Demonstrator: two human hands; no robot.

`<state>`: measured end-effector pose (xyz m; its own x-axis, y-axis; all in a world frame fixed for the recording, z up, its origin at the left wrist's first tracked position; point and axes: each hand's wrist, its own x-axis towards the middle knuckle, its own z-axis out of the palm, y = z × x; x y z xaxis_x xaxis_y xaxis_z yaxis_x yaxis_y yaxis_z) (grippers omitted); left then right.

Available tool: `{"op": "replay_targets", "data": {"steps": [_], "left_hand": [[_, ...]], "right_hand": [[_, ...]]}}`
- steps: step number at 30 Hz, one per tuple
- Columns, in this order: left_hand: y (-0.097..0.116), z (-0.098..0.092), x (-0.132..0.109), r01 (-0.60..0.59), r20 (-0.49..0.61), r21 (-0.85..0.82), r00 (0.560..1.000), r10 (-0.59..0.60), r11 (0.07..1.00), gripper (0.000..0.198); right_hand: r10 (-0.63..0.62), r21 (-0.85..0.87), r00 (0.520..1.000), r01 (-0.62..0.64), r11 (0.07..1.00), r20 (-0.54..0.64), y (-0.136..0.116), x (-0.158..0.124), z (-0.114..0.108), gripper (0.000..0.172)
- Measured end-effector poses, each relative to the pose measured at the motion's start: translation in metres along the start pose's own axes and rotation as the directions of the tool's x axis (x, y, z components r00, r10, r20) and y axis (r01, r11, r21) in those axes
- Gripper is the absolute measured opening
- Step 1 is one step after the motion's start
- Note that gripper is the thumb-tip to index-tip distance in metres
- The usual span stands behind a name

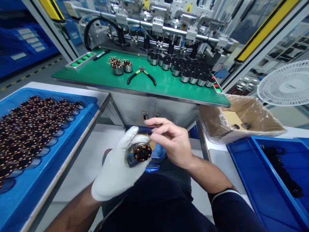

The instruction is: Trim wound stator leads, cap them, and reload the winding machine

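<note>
In a white glove, my left hand (118, 169) is wrapped round a motor stator (143, 152). The stator's black end with its ring of copper windings faces me. My bare right hand (175, 143) is just to the right of it, fingers apart and bent, with nothing visible in them. Whether a fingertip touches the glove or the stator I cannot tell. Beyond the hands, diagonal cutting pliers (142, 72) with black and yellow-green handles lie spread on the green mat (108, 79). Two wound stators (117, 68) stand left of the pliers.
Rows of black-topped stators (185, 75) cover the mat's right side, before a machine (158, 24). A blue tray (62, 141) of wound stators is at left. On the right are a plastic-lined carton (214, 120), a blue bin (243, 174) with black parts, and a white fan (287, 83).
</note>
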<state>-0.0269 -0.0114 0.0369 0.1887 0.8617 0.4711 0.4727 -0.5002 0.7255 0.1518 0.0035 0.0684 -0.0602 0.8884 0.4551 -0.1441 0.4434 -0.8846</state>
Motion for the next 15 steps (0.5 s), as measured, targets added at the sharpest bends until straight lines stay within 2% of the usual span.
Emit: {"op": "replay_targets", "data": {"steps": [2, 3, 6, 8, 10, 14, 15], "left_hand": [[0.004, 0.000, 0.004, -0.045, -0.080, -0.012, 0.996, 0.044, 0.999, 0.067], [0.006, -0.001, 0.006, -0.051, -0.124, 0.006, 0.991, 0.051, 0.999, 0.062], [0.007, -0.002, 0.012, 0.060, -0.152, -0.026, 0.986, -0.063, 0.998, 0.047], [0.006, -0.002, 0.014, 0.145, -0.092, -0.121, 0.983, -0.156, 0.982, 0.045], [0.004, -0.001, 0.015, 0.150, -0.059, -0.187, 0.985, -0.164, 0.971, 0.044], [0.002, 0.002, 0.013, 0.050, -0.065, -0.218, 0.996, -0.066, 0.975, 0.038], [0.003, 0.003, 0.013, 0.025, -0.064, -0.212, 0.997, -0.040, 0.977, 0.037]], "right_hand": [[-0.036, 0.095, 0.975, 0.058, 0.994, -0.218, 0.009, -0.011, 0.006, 0.005], [-0.062, 0.120, 0.962, 0.097, 0.988, -0.266, 0.014, -0.017, 0.008, 0.005], [-0.117, 0.116, 0.966, 0.147, 0.982, -0.232, 0.028, -0.031, 0.010, 0.037], [-0.130, 0.039, 0.980, 0.138, 0.990, -0.152, 0.034, -0.036, 0.010, 0.045], [-0.149, -0.061, 0.983, 0.143, 0.988, -0.105, 0.034, -0.038, 0.010, 0.036], [-0.196, -0.215, 0.974, 0.170, 0.962, -0.109, 0.022, -0.033, 0.012, 0.002], [-0.196, -0.239, 0.974, 0.164, 0.957, -0.113, 0.019, -0.031, 0.012, 0.007]]}}
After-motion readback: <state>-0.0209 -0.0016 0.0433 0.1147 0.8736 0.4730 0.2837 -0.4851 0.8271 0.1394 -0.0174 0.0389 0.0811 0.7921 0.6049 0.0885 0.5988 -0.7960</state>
